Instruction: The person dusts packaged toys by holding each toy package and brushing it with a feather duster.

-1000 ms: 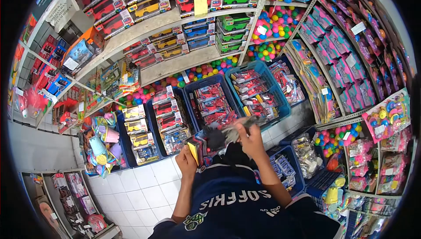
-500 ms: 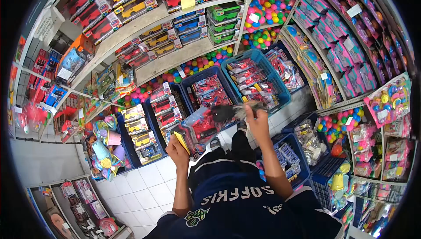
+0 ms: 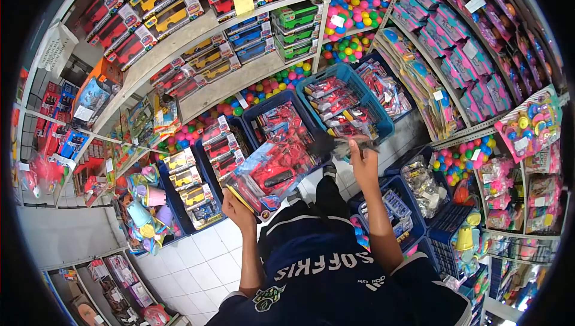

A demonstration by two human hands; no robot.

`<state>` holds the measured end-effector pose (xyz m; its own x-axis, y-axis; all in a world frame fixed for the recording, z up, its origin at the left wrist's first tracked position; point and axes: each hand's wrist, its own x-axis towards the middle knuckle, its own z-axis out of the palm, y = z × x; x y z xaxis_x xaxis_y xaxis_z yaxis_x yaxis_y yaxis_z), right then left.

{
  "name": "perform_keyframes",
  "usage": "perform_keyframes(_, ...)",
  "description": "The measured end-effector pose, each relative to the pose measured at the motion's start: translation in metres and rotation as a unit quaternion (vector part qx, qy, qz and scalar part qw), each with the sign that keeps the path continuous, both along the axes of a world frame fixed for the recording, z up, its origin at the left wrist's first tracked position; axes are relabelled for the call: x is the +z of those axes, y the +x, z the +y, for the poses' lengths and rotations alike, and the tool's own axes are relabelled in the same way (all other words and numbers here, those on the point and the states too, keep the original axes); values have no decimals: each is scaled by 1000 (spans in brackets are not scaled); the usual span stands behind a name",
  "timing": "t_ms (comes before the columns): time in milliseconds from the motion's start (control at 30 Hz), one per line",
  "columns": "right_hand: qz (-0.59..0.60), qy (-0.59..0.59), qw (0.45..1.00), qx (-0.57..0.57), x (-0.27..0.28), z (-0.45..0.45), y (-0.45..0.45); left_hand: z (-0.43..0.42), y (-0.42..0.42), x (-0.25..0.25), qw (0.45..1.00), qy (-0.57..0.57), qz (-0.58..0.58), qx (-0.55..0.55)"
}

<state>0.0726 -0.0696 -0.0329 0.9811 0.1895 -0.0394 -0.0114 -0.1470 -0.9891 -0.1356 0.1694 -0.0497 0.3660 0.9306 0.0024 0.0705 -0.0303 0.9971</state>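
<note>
My left hand (image 3: 238,211) is closed on the near-left edge of a packaged red toy (image 3: 278,167). The pack has a clear front and a coloured card, and it lies tilted in front of my chest. On the other side, my right hand (image 3: 363,157) pinches a dark, fluffy duster (image 3: 323,144) with greyish strands near the fingers. The duster's dark tip is close to the pack's right edge; whether they touch I cannot tell. Behind the pack, a dark blue crate (image 3: 286,94) holds more red packaged toys.
A teal crate (image 3: 388,127) of packaged toys stands beyond my right hand. Boxed toy buses (image 3: 168,17) fill the shelf ahead. Coloured balls (image 3: 353,8) lie behind the crates. More crates (image 3: 440,236) stand on my right, and white floor tiles (image 3: 197,260) show at lower left.
The toy pack has turned so that its broad face shows more, and my left hand has shifted slightly left. My right hand and the duster have moved a little to the right.
</note>
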Motion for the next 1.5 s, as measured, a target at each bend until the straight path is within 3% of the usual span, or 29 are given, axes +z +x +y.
perform_keyframes(67,-9,-10,1000,0,2,3,3,1,5,1,1000,24,-9,15)
perform_keyframes(133,10,85,996,-2,7,10,0,0,6,8,1000,3,-5,26)
perform_keyframes(267,-15,47,999,4,0,9,7,8,1,0,1000,0,-2,22)
perform_keyframes(333,49,59,997,6,-10,5,11,11,1,-1,1000,3,2,15)
perform_keyframes(433,-2,65,998,-7,-3,13,6,10,4,1,999,-4,-25,27)
perform_keyframes(667,11,68,998,9,9,12,2,9,9,9,998,5,-25,54)
perform_keyframes(733,8,3,1000,4,-1,7,6,10,7,7,999,-9,-34,31)
perform_keyframes(1133,15,65,998,-12,11,1,4,1,9,-4,998,-25,-47,32)
perform_keyframes(1267,1,6,1000,14,10,-11,6,-2,11,-3,998,-36,-50,20)
perform_keyframes(1333,54,81,995,-2,13,-9,0,0,9,-10,999,-8,-31,8)
perform_keyframes(1467,-9,18,1000,-10,-6,-20,5,-7,15,-9,997,-6,-73,11)
perform_keyframes(1500,32,60,998,-16,-5,-20,3,-6,14,-11,998,-3,-64,5)
